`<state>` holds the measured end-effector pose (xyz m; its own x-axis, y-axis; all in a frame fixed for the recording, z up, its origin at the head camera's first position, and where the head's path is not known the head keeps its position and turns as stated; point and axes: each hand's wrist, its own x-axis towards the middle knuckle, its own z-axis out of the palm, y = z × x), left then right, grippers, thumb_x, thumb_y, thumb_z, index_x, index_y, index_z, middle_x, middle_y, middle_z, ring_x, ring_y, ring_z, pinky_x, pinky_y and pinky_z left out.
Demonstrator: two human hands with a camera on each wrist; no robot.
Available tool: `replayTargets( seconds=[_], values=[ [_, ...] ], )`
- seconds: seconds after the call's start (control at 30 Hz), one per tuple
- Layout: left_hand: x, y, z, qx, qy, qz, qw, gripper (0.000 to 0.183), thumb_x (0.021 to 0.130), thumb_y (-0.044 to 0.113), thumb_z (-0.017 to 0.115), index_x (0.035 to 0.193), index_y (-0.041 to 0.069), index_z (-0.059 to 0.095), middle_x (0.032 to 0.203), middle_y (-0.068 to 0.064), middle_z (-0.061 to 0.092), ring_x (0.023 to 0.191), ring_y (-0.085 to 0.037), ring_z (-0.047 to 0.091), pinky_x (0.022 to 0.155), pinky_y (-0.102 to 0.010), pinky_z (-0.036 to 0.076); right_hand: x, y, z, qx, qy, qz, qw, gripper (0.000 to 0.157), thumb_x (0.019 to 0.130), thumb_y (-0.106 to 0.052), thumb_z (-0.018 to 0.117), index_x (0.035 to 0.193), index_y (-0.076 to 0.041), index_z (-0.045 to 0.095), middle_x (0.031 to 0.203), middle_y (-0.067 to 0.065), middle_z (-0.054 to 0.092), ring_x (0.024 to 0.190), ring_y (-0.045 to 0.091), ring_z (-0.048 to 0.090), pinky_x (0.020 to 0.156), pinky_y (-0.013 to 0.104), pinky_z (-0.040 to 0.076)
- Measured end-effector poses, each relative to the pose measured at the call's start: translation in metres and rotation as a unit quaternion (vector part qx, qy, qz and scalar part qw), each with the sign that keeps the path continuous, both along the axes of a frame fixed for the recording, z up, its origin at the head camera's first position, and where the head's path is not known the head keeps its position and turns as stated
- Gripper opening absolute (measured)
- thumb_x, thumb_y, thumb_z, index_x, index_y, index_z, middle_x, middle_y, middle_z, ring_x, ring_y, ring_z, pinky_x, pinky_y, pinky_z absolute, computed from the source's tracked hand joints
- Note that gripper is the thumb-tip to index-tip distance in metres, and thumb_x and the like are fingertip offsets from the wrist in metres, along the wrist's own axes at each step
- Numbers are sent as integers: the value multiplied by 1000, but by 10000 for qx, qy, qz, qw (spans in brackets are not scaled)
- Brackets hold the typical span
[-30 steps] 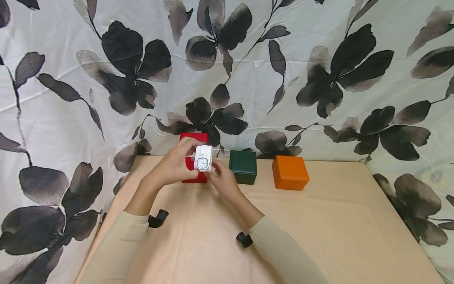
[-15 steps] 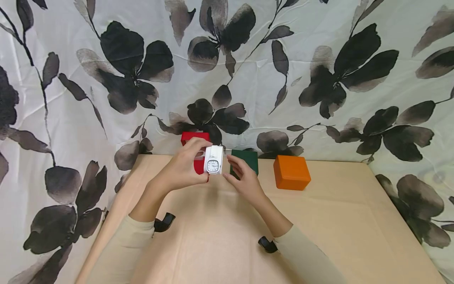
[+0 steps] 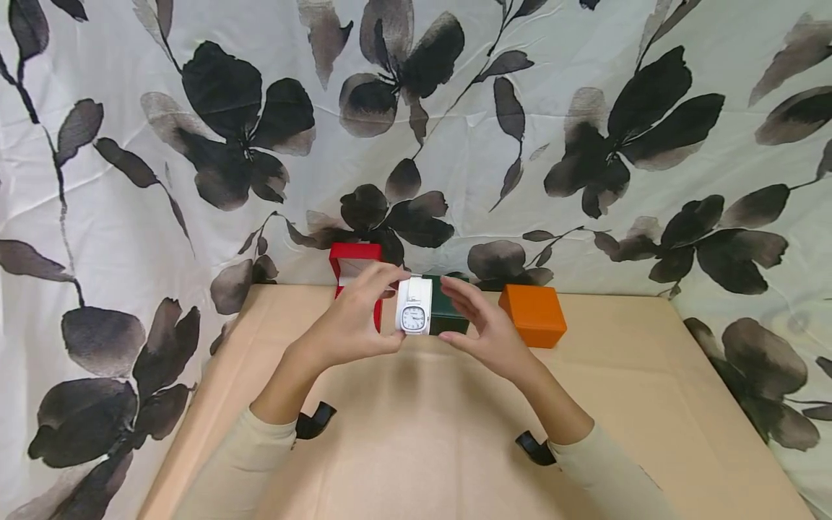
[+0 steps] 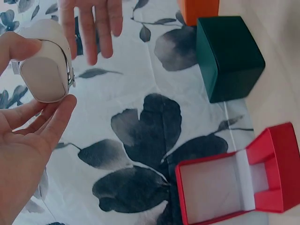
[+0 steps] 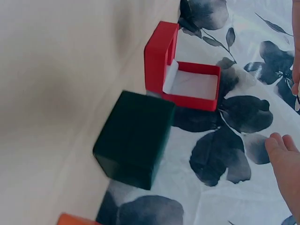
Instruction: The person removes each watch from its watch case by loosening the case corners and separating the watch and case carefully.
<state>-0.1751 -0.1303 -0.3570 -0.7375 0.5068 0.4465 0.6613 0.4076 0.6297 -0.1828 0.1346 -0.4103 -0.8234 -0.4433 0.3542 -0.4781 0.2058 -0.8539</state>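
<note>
My left hand (image 3: 347, 321) pinches a white wristwatch (image 3: 414, 307) between thumb and fingers, holding it up above the table with its square dial toward the head camera. The watch is wrapped round a pale cushion (image 4: 43, 77), whose rounded end shows in the left wrist view. On the other side, my right hand (image 3: 490, 332) is apart from the watch, thumb and fingers spread and holding nothing. Behind the left hand stands a red watch box (image 3: 354, 253) with its lid raised; its white-lined inside (image 5: 194, 84) shows in the right wrist view.
A closed green box (image 3: 451, 318) stands behind the watch, partly covered by it and the right hand. To its right is a closed orange box (image 3: 533, 315). Floral cloth (image 3: 416, 144) hangs along the back edge of the beige table (image 3: 403, 440).
My left hand has carried the watch to the right, from before the red box to before the green one. My right hand has let go of it and drawn away to the right.
</note>
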Motion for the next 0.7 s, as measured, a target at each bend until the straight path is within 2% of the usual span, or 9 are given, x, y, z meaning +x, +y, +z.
replayTargets(
  seconds=[0.2, 0.53, 0.7],
  values=[
    [9, 14, -2, 47, 36, -117, 9999, 68, 74, 5, 83, 137, 2, 56, 133, -7, 55, 122, -18, 56, 103, -36, 56, 9, 12, 12, 266, 277, 127, 9992, 93, 79, 3, 85, 158, -11, 39, 163, 11, 40, 148, 29, 44, 119, 26, 35],
    [20, 33, -2, -119, -1, -75, 9999, 70, 75, 9, 85, 139, 2, 56, 135, -5, 54, 121, -16, 57, 102, -32, 57, 20, 20, 24, 689, 756, 140, 9947, 101, 72, -12, 94, 157, -12, 41, 159, 8, 42, 143, 24, 47, 118, 25, 38],
    [23, 40, -5, -98, -21, -78, 9999, 73, 73, 10, 87, 139, 3, 55, 137, -4, 54, 123, -18, 56, 101, -29, 57, 23, 23, 27, 693, 811, 120, 9942, 100, 69, -10, 96, 154, -10, 43, 154, 9, 46, 138, 22, 50, 116, 30, 42]
  ],
)
